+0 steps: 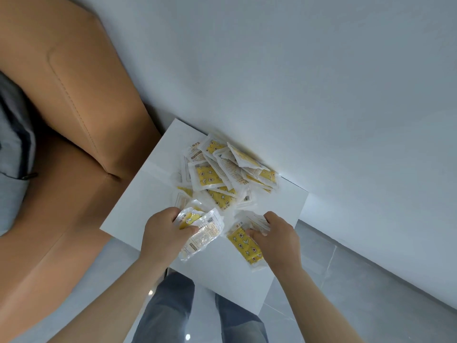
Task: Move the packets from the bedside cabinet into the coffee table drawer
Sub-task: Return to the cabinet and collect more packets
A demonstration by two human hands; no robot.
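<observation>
A heap of several small yellow-and-white packets (222, 174) lies on the white top of the bedside cabinet (138, 209), pushed up against the wall. My left hand (163, 233) grips a crumpled bunch of packets (200, 231) just above the cabinet's near part. My right hand (274, 233) pinches a few more packets (247, 246), one with a yellow star pattern hanging below the fingers. The coffee table drawer is out of view.
A tan leather headboard and bed side (74, 120) fills the left, close against the cabinet. A grey pillow (12, 154) shows at the far left edge. The white wall (321, 95) runs behind the cabinet. Grey tiled floor (358, 280) lies to the right, my jeans legs below.
</observation>
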